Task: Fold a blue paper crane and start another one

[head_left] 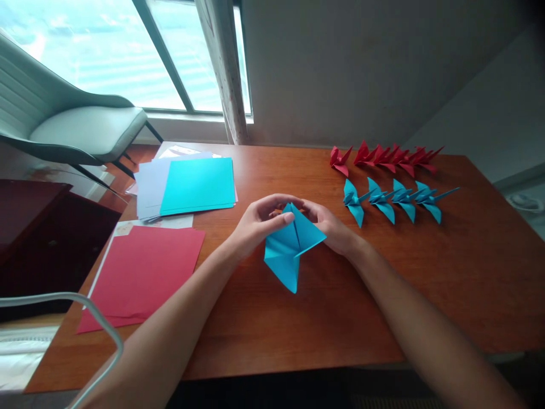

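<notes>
A partly folded blue paper (289,250) is held above the wooden table (426,295), its point hanging down toward me. My left hand (258,224) pinches its upper left part, thumb on the front face. My right hand (332,227) grips the upper right side from behind. Both hands are closed on the paper.
Several finished blue paper cranes (394,200) lie in a row to the right, with several red ones (383,156) behind them. A stack of blue and pale sheets (191,184) and red sheets (145,275) lie at the left. A grey chair (72,128) stands by the window.
</notes>
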`<action>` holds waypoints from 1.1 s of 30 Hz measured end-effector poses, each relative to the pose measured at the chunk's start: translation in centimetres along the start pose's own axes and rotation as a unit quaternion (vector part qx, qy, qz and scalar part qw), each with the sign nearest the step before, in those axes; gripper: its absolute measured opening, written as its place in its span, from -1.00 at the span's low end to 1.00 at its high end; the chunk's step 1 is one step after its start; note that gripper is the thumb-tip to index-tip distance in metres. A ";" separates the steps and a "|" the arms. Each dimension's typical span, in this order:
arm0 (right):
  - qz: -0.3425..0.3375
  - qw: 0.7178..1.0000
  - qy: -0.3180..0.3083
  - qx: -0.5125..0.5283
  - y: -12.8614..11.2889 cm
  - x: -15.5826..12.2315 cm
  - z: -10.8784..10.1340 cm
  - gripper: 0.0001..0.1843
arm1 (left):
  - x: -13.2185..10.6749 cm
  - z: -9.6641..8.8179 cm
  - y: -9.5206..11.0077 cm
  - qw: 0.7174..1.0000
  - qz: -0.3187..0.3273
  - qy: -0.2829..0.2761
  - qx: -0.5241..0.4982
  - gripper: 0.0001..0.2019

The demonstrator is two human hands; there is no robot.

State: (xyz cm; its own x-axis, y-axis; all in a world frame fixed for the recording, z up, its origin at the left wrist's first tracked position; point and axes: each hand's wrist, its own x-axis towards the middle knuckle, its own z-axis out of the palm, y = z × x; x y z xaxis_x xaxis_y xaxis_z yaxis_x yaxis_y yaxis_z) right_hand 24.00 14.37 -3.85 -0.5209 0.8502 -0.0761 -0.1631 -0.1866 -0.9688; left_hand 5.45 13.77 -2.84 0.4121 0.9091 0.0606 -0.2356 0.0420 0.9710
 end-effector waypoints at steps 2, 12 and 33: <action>0.000 1.000 -0.007 -0.007 -0.1 0.0 0.1 -0.58 | -0.1 0.3 0.1 0.999 0.023 -0.026 0.041 -0.74; -0.022 0.991 0.102 -0.090 0.3 0.2 -0.9 -0.75 | 0.1 -0.1 -0.1 0.992 -0.018 0.071 0.099 -0.80; 0.083 0.996 -0.017 0.021 -0.8 -0.8 -2.2 -0.74 | 0.2 -0.1 0.0 0.987 -0.059 0.045 0.143 -0.82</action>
State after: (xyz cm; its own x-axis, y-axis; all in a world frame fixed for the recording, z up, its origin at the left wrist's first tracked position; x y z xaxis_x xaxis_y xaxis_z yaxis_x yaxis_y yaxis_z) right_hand 26.38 14.90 -3.54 -0.5709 0.7892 -0.2263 -0.1073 -0.3450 -0.9325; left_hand 5.50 14.02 -2.81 0.3397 0.9383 -0.0651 0.0730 0.0427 0.9964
